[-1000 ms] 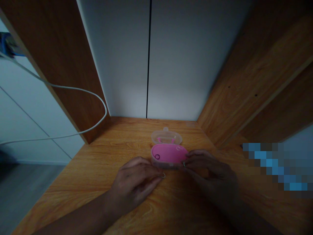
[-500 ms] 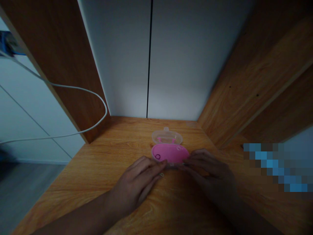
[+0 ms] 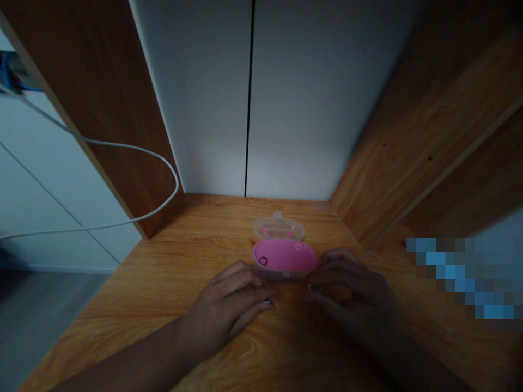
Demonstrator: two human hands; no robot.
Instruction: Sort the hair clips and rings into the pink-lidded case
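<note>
An oval pink box (image 3: 285, 255) stands open on the wooden surface, its clear lid (image 3: 279, 228) folded back behind it. On the pink area lie a dark ring-shaped band (image 3: 263, 261) at the left and a pale ring-shaped band (image 3: 299, 246) at the right. Just in front of the box's left end, my left hand (image 3: 231, 305) pinches a tiny pale thing (image 3: 266, 301), partly hidden by the fingertips. My right hand (image 3: 355, 294), by the box's right end, has a small pale ring-shaped band (image 3: 313, 287) between thumb and fingers.
White panels (image 3: 294, 109) rise behind the wooden surface (image 3: 196, 234), with wooden boards on both sides. A white cable (image 3: 163, 158) loops in front of the left board. A pixelated blue patch (image 3: 453, 272) covers part of the right side.
Both hands have drawn back slightly from the box's front edge, showing more of it. The pale loop near my left hand is now at its fingertips; a band now shows in my right hand.
</note>
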